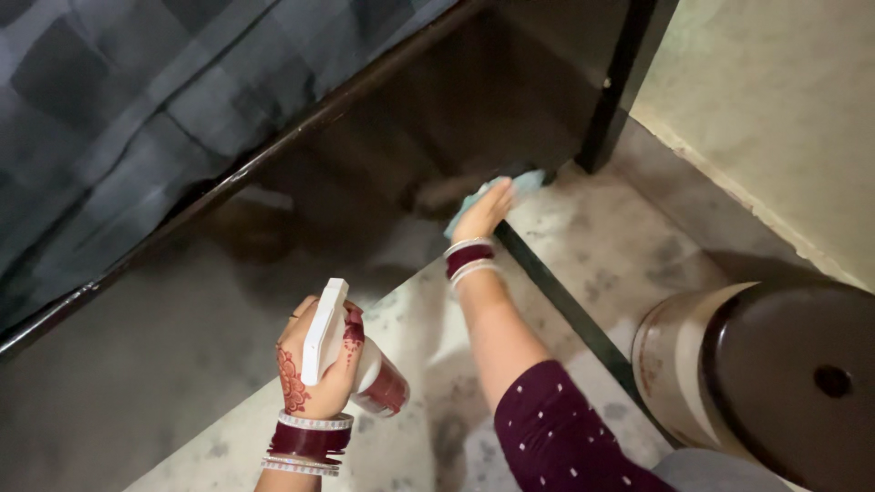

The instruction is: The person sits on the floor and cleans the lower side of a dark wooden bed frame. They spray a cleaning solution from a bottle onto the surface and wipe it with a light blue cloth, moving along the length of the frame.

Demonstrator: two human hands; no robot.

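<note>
Cloth (510, 189) under right hand (481, 214), flat at panel's lower edge — left hand (314, 369) grips spray bottle (365, 369).

A dark glossy bed panel (273, 273) fills the left and centre of the frame, walling off that side beneath the checked bedding (137, 82). A black bed leg (620, 91) blocks the upper right corner, and a round stool (775, 374) crowds the lower right. Between panel and stool, a strip of mottled floor (620, 246) lies open, apparently reaching the pale wall (784, 109).
</note>
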